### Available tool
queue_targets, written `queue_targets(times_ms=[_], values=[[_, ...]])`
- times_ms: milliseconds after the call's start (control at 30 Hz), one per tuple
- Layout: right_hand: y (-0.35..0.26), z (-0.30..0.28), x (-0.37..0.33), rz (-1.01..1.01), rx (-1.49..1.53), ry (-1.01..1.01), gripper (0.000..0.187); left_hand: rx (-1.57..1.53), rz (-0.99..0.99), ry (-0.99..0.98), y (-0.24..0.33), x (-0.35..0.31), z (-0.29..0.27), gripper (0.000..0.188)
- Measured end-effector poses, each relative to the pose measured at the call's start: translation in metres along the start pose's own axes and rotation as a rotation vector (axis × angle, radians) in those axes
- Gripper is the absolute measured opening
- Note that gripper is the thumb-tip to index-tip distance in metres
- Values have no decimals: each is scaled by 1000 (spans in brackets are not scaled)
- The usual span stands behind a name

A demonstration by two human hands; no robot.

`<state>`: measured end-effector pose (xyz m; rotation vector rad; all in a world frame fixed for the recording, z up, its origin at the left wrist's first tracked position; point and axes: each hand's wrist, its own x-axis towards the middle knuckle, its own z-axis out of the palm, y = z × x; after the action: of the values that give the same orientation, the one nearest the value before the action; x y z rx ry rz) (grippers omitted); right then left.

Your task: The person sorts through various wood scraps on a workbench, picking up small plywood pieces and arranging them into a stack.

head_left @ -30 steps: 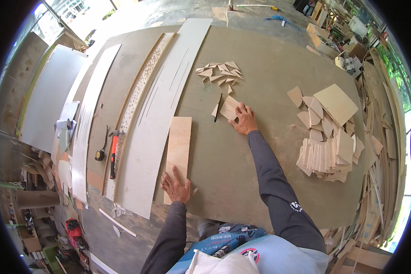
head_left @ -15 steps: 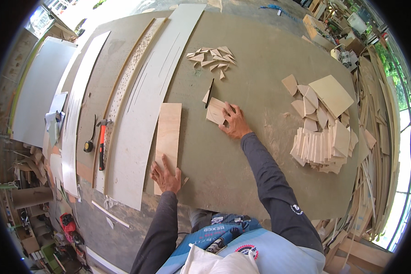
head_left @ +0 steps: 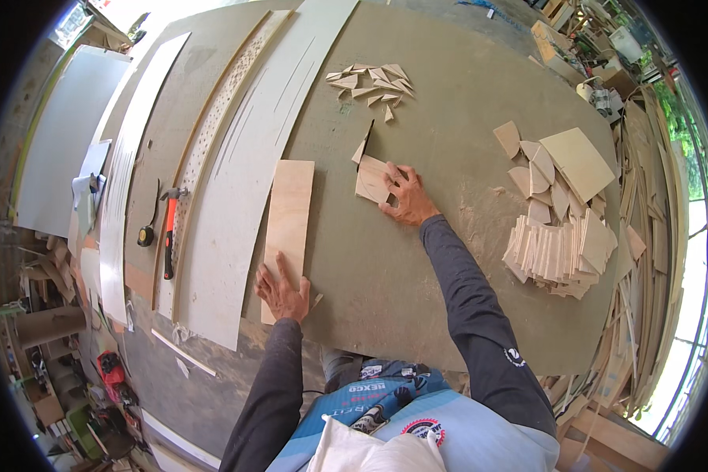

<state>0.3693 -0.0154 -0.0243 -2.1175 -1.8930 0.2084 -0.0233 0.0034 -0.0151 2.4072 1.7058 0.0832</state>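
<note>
My right hand (head_left: 410, 197) grips a small square of plywood (head_left: 371, 178) by its right side, fingers curled on its edge. A curved line runs across the plywood's face. At its upper left corner are a thin dark strip (head_left: 369, 138), blade or slit I cannot tell, and a small pointed offcut (head_left: 359, 149). My left hand (head_left: 283, 293) lies with spread fingers on the near end of a long plywood board (head_left: 291, 204). A small wood sliver (head_left: 317, 300) rests beside that hand.
Triangular offcuts (head_left: 374, 82) lie at the far middle of the worktable (head_left: 425, 307). On the right are stacked plywood pieces (head_left: 558, 250) and a square panel (head_left: 578, 164). Leftward are a long white panel (head_left: 248, 157), a hammer (head_left: 169, 236) and a tape measure (head_left: 145, 235).
The whole view has shifted slightly. Both hands keep their places on the plywood square and the long board, with no clear movement of either piece.
</note>
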Motion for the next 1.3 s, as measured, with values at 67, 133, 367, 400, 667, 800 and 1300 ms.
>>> queue_targets(times_ms=[67, 133, 367, 400, 667, 800, 1300], values=[[0, 0, 0, -1, 4, 9, 74, 8, -3, -2, 1, 1, 1, 94], [-5, -2, 2, 22, 6, -7, 74, 20, -9, -3, 0, 0, 1, 94], [-3, 4, 2, 43, -17, -9, 75, 19, -7, 23, 2, 0, 1, 90], [-2, 4, 2, 46, -19, -6, 75, 17, -6, 22, 3, 0, 0, 90], [-13, 7, 6, 102, -54, 11, 73, 34, -29, -14, -2, 1, 7, 95], [-13, 11, 6, 119, -28, 35, 74, 16, -32, -20, 0, 2, 4, 94], [-19, 8, 3, 133, -5, 5, 74, 28, -15, 5, 1, 0, 1, 91]])
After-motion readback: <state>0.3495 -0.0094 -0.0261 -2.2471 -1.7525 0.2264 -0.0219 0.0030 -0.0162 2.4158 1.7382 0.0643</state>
